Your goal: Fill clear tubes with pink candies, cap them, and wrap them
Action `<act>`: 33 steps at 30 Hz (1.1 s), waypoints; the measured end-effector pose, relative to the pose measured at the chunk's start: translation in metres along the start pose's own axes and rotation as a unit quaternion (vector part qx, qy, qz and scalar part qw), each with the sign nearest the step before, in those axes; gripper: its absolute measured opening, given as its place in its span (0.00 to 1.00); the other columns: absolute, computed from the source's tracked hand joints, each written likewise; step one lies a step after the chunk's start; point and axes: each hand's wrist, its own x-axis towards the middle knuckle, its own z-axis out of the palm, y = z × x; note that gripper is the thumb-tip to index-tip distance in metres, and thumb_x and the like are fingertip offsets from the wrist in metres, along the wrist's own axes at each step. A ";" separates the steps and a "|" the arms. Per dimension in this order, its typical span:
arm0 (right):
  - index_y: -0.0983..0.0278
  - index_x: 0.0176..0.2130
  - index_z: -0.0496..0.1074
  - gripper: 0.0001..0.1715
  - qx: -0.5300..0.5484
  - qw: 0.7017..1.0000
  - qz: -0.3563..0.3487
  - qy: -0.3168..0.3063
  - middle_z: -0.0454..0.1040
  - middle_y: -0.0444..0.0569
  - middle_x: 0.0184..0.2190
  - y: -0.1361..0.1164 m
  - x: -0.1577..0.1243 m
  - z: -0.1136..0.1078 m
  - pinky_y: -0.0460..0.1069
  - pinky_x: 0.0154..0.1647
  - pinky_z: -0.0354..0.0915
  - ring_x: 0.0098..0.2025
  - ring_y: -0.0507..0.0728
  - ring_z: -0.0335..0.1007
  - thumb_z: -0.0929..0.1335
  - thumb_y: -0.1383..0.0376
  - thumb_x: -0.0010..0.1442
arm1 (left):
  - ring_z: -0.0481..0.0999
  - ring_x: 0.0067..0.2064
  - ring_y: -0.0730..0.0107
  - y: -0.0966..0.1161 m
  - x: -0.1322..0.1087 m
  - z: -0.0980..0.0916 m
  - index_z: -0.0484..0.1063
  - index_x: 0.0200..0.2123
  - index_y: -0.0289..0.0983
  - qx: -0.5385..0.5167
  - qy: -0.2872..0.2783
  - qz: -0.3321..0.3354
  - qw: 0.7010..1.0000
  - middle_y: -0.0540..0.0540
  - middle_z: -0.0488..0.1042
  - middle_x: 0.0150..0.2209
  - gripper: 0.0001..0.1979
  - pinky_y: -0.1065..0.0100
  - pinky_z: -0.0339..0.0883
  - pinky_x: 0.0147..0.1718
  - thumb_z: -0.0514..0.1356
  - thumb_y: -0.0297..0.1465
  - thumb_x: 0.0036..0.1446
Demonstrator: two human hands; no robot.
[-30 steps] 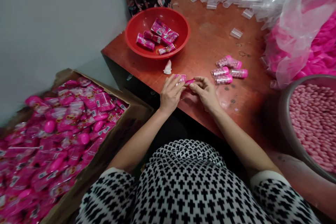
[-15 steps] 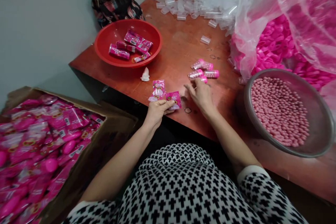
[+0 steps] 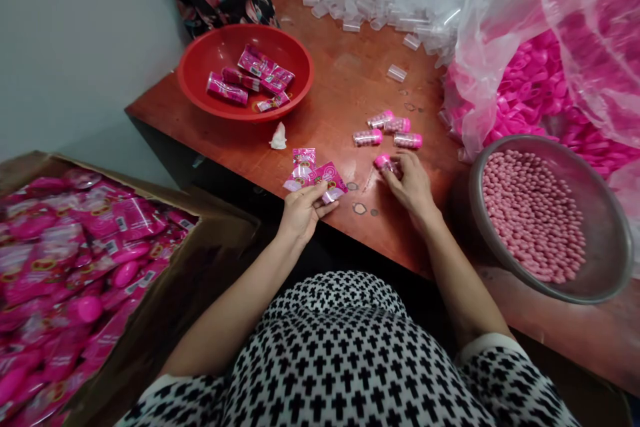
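Observation:
My left hand point(image 3: 303, 212) pinches a pink printed plastic wrapper point(image 3: 332, 180) near the table's front edge. Beside it another pink wrapper point(image 3: 303, 165) lies on the table, its lower end close to my fingers. Farther right, my right hand point(image 3: 413, 188) has thumb and fingers around a small clear tube with a pink cap point(image 3: 384, 161), partly hidden by the fingers. Just beyond lie several similar capped tubes, among them one point(image 3: 367, 138) that shows pink beads inside. A small white lump point(image 3: 278, 137) sits between the wrappers and the red bowl.
A red bowl point(image 3: 200, 97) holds several wrapped pieces. A grey basin point(image 3: 613, 247) of pink beads stands right, before a plastic bag point(image 3: 473, 80) of pink parts. Clear empty tubes point(image 3: 350, 7) are heaped behind. A cardboard box point(image 3: 165, 260) of pink packets and a cloth bag point(image 3: 220, 0) are left.
My right hand has closed on one capped tube and drawn it towards me and right, apart from the others. The wrapper in my left hand has tilted a little.

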 end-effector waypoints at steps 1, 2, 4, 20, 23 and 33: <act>0.67 0.49 0.68 0.21 -0.021 0.999 0.028 0.002 0.69 0.60 0.51 0.001 0.000 -0.002 0.56 0.46 0.64 0.49 0.64 0.67 0.62 0.57 0.61 | 0.78 0.30 0.68 0.001 -0.001 0.001 0.75 0.27 0.29 -0.008 0.001 -0.003 1.000 0.44 0.77 0.28 0.04 0.67 0.77 0.29 0.66 0.24 0.46; 0.68 0.48 0.68 0.22 -0.045 0.997 0.056 -0.004 0.71 0.61 0.48 0.002 0.001 -0.003 0.57 0.45 0.64 0.47 0.65 0.68 0.63 0.55 0.61 | 0.79 0.31 0.67 0.001 -0.002 0.003 0.75 0.28 0.30 -0.015 0.001 -0.004 1.000 0.44 0.77 0.29 0.03 0.66 0.77 0.29 0.65 0.23 0.46; 0.68 0.43 0.70 0.20 -0.071 0.993 0.092 -0.034 0.74 0.60 0.40 0.002 0.003 -0.003 0.57 0.42 0.64 0.43 0.65 0.70 0.64 0.55 0.60 | 0.78 0.30 0.68 0.002 -0.002 0.005 0.75 0.28 0.30 -0.022 0.004 -0.008 1.000 0.44 0.77 0.29 0.02 0.68 0.76 0.29 0.65 0.23 0.47; 0.63 0.37 0.65 0.19 0.508 0.841 0.164 -0.088 0.72 0.40 0.23 -0.087 -0.085 0.008 0.43 0.16 0.67 0.18 0.48 0.68 0.69 0.51 0.56 | 0.76 0.28 0.74 -0.016 -0.003 0.020 0.73 0.30 0.34 -0.155 -0.014 -0.034 0.987 0.50 0.76 0.27 0.08 0.71 0.73 0.32 0.69 0.28 0.48; 0.63 0.37 0.65 0.19 0.506 0.843 0.164 -0.078 0.72 0.39 0.23 -0.086 -0.083 0.012 0.42 0.17 0.67 0.18 0.48 0.68 0.69 0.51 0.56 | 0.75 0.26 0.75 -0.018 -0.006 0.024 0.71 0.27 0.33 -0.144 -0.038 -0.016 0.989 0.50 0.75 0.25 0.09 0.72 0.71 0.29 0.69 0.28 0.47; 0.62 0.35 0.63 0.20 0.534 0.825 0.174 -0.059 0.71 0.38 0.22 -0.082 -0.078 0.015 0.42 0.17 0.66 0.18 0.47 0.67 0.70 0.51 0.53 | 0.74 0.27 0.76 -0.017 -0.008 0.028 0.72 0.26 0.31 -0.050 -0.078 0.074 0.993 0.51 0.74 0.25 0.16 0.73 0.69 0.28 0.73 0.33 0.36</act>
